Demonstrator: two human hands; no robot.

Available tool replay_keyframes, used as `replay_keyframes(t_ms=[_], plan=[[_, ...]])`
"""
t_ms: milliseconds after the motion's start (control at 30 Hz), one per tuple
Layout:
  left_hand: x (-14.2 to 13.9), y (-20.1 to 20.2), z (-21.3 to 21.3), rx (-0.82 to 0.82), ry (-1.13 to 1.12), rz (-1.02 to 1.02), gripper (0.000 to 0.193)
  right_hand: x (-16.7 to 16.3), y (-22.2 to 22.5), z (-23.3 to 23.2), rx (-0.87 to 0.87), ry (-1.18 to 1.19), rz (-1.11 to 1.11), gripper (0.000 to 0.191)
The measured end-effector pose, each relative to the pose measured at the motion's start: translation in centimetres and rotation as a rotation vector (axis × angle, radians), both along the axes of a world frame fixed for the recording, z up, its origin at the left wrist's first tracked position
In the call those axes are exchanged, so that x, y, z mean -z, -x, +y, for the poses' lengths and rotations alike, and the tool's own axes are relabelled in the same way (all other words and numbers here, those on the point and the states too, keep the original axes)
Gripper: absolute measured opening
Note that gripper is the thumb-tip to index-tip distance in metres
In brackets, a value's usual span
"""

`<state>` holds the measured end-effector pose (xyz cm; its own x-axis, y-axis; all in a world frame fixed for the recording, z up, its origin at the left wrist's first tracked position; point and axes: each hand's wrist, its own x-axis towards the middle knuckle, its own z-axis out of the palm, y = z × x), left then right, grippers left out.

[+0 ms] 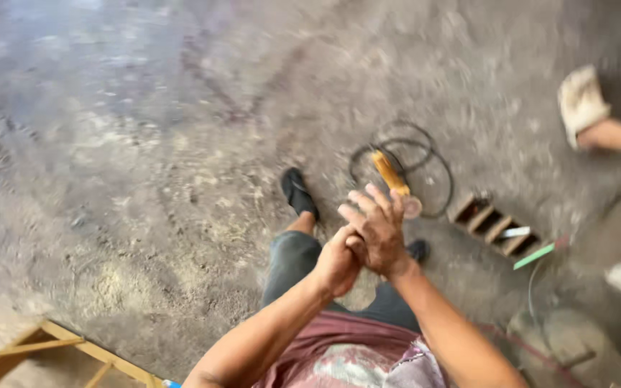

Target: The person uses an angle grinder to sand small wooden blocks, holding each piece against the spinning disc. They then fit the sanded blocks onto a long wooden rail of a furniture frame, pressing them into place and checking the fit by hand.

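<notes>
I see my left hand (337,264) and right hand (377,230) pressed together — holding nothing I can make out. The yellow angle grinder (393,179) lies untouched on the floor (145,144) — work not begun, I judge.

Single view, head-worn camera, aimed steeply down from standing height over the wearer's own torso and legs. The concrete floor (145,144) fills most of the frame, well below the lens. Both forearms enter from the bottom edge, close to the camera; left hand (337,262) and right hand (379,231) sit near centre. Motion blur softens everything. No second view to compare.
</notes>
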<state>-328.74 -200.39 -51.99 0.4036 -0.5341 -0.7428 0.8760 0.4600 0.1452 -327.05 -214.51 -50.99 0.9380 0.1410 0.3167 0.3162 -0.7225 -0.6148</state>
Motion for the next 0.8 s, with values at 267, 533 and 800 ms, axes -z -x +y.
replay_keyframes(t_ms=[267,533,800], plan=[[-11.5,-16.6,29.1,-0.229,-0.652,-0.519,0.02,-11.8,-19.6,16.5,-0.138,0.078,-0.075,0.029],[-22.4,-27.8,42.2,-0.43,-0.972,-1.207,0.048,-16.5,-34.4,27.1,-0.247,-0.072,-0.113,0.024],[-23.2,-44.7,52.5,-0.215,-1.115,-0.761,0.042,-12.9,-56.7,37.1,-0.317,-0.064,0.132,0.016]])
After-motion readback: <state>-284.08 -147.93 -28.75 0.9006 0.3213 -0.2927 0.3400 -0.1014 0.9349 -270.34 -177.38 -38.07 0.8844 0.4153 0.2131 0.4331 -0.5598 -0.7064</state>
